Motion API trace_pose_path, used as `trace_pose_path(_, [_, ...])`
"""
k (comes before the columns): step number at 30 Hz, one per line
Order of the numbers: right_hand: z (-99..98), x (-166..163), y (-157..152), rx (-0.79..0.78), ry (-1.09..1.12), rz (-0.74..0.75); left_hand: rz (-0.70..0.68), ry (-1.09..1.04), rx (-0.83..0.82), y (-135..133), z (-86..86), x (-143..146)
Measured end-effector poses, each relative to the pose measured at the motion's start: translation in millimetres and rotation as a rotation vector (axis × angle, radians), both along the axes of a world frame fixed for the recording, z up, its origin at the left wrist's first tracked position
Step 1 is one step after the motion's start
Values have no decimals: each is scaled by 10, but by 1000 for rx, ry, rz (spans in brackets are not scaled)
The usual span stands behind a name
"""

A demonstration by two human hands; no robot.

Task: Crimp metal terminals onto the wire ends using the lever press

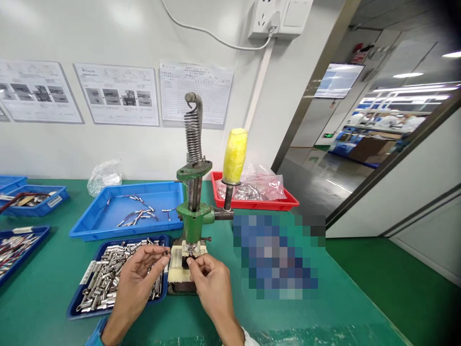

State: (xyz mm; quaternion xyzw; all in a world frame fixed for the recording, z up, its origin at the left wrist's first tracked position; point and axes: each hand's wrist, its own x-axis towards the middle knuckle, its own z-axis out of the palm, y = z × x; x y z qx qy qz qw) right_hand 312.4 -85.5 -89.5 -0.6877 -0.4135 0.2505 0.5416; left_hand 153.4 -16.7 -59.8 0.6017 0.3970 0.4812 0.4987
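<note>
My left hand [139, 274] pinches a small metal sleeve [166, 253] between thumb and fingertips, seen nearly end-on above the tray's right side. My right hand [213, 281] has thumb and forefinger closed at the fixture [176, 265] of a green hand press [194, 223]; what those fingertips grip is hidden. The press has a coil spring [193, 134] on top and a lever with a yellow wrapped handle [235, 156] standing upright. Beneath my left hand lies a dark blue tray [77, 313] full of loose shiny metal sleeves [108, 274].
Behind sits a blue tray [126, 197] with several wired metal parts. At the back right a red tray [264, 204] holds bagged metal pieces. More blue bins [54, 197] stand at left. A pixelated patch [275, 254] covers the table right of the press.
</note>
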Motion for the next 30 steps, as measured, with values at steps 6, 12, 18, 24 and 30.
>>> trace_pose_path(6, [31, -2, 3, -50, -76, -22, -15, -13, -17, -19, 40, 97])
trace_pose_path(12, [56, -15, -16, -48, -121, -36, -6, -31, -38, -31, 31, 143])
trace_pose_path(18, [25, -26, -8, -24, -179, -77, 12, -265, -266, -29, -37, 159])
trace_pose_path(24, [-20, -32, 3, -10, -181, -87, 15, -578, -566, -59, 45, 211])
trace_pose_path(30, [-5, -34, -7, -4, -172, -73, 27, -572, -602, -50, 109, 227])
